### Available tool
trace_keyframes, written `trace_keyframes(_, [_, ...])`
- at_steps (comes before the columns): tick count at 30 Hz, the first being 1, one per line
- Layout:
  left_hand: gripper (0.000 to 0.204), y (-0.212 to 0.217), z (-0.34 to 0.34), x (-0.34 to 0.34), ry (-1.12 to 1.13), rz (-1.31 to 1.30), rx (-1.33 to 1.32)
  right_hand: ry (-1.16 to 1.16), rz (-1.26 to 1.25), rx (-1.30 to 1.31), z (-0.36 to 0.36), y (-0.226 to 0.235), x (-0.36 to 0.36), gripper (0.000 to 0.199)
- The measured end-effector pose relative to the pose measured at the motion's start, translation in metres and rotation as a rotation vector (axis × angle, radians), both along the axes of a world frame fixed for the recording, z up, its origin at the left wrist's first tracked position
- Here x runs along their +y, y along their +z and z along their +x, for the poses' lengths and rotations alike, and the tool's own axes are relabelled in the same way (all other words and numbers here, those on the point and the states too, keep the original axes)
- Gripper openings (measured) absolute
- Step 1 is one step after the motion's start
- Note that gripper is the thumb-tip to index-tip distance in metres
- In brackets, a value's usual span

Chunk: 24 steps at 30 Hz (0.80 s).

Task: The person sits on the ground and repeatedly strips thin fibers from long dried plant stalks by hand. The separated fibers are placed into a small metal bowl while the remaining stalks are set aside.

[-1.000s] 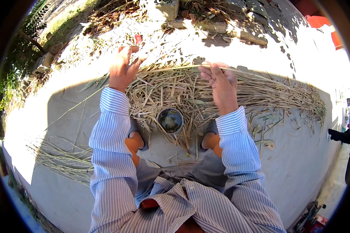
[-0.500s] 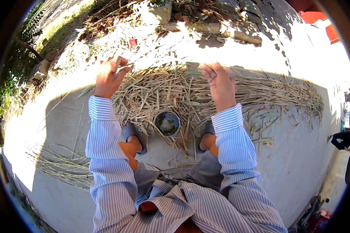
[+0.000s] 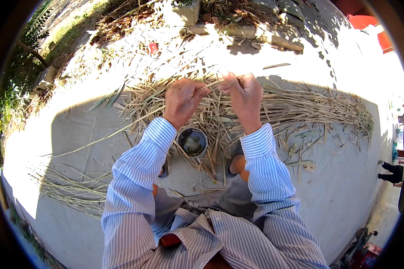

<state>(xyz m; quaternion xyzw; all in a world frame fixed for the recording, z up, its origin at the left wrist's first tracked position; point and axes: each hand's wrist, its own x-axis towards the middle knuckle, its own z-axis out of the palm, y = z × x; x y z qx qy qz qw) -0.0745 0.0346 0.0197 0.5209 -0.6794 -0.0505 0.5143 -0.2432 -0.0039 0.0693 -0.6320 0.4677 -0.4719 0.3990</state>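
In front of me, both hands have hold of one long thin plant stalk [image 3: 214, 84]. My left hand [image 3: 182, 102] is closed round it, and its tail slants down to the left over the ground. My right hand [image 3: 245, 95] pinches the stalk a short way to the right. Below the hands lies a heap of dry stalks and stripped leaves [image 3: 141, 96]. It runs on to the right as a long bundle of straw-coloured stalks [image 3: 318, 107]. Between my feet stands a round metal container [image 3: 205, 144] with dark liquid in it.
A loose pile of thin greenish stalks [image 3: 72, 190] lies at the left on the grey concrete floor [image 3: 336, 179]. Concrete blocks [image 3: 242, 31] edge the far side. A small red packet [image 3: 153, 48] lies among sunlit litter. Another person [image 3: 392, 172] is at the far right.
My left hand has moved right, close to my right hand, and a long stalk now trails from it. My right hand has shifted slightly left. A loose brown strip now lies beyond it.
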Motion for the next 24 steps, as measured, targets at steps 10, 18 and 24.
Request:
trace_keyframes(10, [0.012,0.043,0.013,0.016,0.021,0.096,0.374,-0.018,0.297,-0.154,0.003,-0.009,-0.01,0.028])
trace_keyframes(18, [0.021,0.034,0.058,0.004,0.242,-0.079,-0.471,0.044,0.241,-0.152,0.009,-0.016,-0.007,0.031])
trace_keyframes(24, [0.018,0.022,0.039,0.004,-0.19,0.566,0.127,0.058,0.227,-0.207,0.011,-0.012,-0.006,0.032])
